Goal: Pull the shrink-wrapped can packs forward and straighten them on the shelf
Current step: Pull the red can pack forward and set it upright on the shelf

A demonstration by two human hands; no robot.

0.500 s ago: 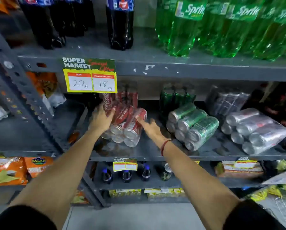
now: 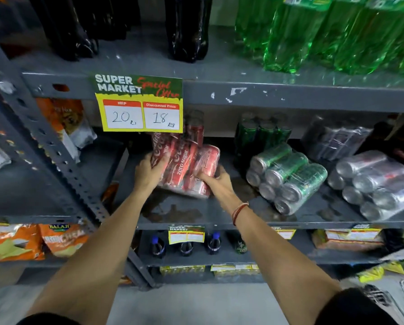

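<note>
Since the earlier frame, the shrink-wrapped pack of red cans (image 2: 187, 167) has tipped up on the grey metal shelf (image 2: 196, 216). My left hand (image 2: 147, 172) and right hand (image 2: 216, 180) clamp its sides beneath the yellow price tag (image 2: 138, 103), left of the green can pack (image 2: 287, 177).

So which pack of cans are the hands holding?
The red pack, leftmost of the three lying packs. The left hand and right hand grip its sides; the green pack and silver pack lie untouched.
</note>
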